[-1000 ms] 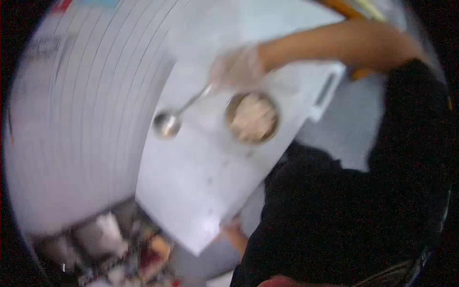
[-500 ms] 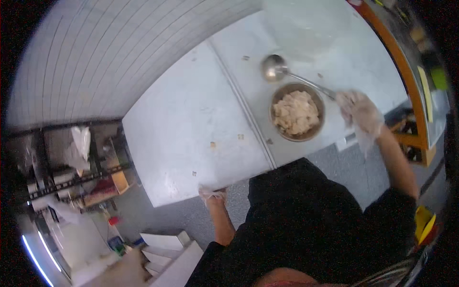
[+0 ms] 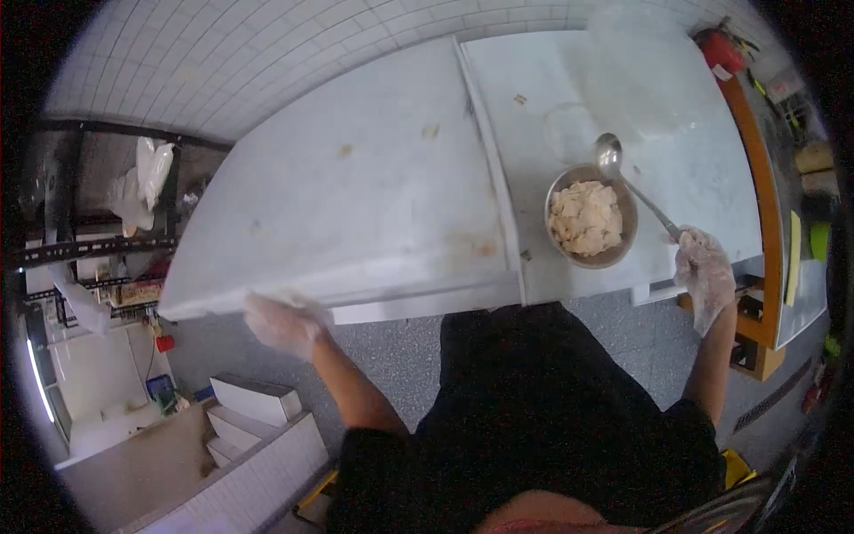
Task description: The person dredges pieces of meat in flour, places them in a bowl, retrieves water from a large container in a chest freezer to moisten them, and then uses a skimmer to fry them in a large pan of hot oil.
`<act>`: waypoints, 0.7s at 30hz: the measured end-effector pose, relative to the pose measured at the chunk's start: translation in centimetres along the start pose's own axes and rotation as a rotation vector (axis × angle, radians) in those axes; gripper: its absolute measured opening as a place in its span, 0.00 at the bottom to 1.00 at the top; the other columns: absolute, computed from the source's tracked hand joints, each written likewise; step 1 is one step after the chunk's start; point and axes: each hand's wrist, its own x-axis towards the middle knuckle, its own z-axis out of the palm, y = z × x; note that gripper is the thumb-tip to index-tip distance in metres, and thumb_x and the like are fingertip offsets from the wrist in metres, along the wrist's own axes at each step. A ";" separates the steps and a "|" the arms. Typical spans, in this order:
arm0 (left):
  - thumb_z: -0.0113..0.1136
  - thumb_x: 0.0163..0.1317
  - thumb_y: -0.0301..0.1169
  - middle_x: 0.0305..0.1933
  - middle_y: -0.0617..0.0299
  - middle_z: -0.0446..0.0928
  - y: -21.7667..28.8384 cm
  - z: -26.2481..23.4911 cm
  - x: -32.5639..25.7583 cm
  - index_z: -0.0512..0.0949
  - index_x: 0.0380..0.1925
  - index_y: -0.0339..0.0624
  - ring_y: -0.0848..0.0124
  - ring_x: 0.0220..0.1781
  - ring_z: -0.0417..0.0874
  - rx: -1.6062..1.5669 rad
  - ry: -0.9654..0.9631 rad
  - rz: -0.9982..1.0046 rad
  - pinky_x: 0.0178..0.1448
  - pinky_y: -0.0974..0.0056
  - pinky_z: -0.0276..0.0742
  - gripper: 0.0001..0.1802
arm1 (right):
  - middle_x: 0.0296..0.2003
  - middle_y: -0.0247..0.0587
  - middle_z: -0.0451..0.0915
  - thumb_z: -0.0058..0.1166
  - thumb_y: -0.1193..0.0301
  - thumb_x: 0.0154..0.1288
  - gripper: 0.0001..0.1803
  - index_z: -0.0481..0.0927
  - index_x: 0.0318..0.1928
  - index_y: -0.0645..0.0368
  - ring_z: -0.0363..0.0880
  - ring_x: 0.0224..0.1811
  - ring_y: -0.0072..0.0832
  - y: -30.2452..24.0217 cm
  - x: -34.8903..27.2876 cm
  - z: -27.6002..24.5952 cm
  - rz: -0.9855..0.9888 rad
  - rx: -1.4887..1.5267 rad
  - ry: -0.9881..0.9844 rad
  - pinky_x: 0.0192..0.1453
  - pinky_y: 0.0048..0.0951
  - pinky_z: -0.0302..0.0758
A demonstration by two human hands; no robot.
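Observation:
In a clear plastic glove, my right hand (image 3: 704, 271) is closed round the handle end of a metal ladle (image 3: 609, 157). The ladle's bowl hangs by the far rim of a round steel bowl (image 3: 557, 222), which holds pale, lumpy food (image 3: 587, 218) that looks like raw meat pieces. My left hand (image 3: 286, 326), gloved too and blurred, grips the front edge of a white lid panel (image 3: 356, 187). That panel is tilted up at its front, with a white rim (image 3: 405, 309) visible below it. Most of the left fingers are hidden by the lid edge.
The steel bowl stands on the right white panel (image 3: 712, 196), beside a clear plastic bag or sheet (image 3: 636, 89). An orange-edged counter (image 3: 756, 178) borders the right. A black metal shelf (image 3: 98, 240) and white steps (image 3: 253, 405) lie to the left.
My left hand has raised the front of the left lid panel. The ladle's bowl has shifted to the steel bowl's far rim, still in my right hand. The whole view has turned.

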 end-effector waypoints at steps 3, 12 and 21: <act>0.41 0.66 0.41 0.62 0.50 0.64 -1.3 0.0 11.4 0.63 0.61 0.42 0.60 0.60 0.69 0.906 0.509 1.127 0.62 0.58 0.65 0.25 | 0.17 0.24 0.64 0.49 0.66 0.65 0.12 0.74 0.41 0.63 0.61 0.17 0.13 2.3 0.1 1.6 -0.018 0.108 -0.022 0.20 0.16 0.60; 0.41 0.66 0.44 0.60 0.54 0.68 22.8 13.0 26.4 0.65 0.60 0.45 0.60 0.57 0.72 0.614 0.079 1.386 0.58 0.58 0.67 0.25 | 0.17 0.21 0.62 0.49 0.65 0.64 0.13 0.77 0.42 0.61 0.59 0.17 0.12 4.3 -6.9 9.4 -0.059 0.157 0.186 0.20 0.15 0.57; 0.41 0.66 0.45 0.57 0.54 0.70 20.4 20.6 20.5 0.65 0.59 0.45 0.59 0.55 0.73 0.231 -0.431 1.557 0.57 0.58 0.68 0.25 | 0.19 0.20 0.62 0.49 0.63 0.63 0.13 0.79 0.40 0.57 0.58 0.18 0.13 8.7 -10.3 9.2 -0.102 0.247 0.441 0.22 0.16 0.58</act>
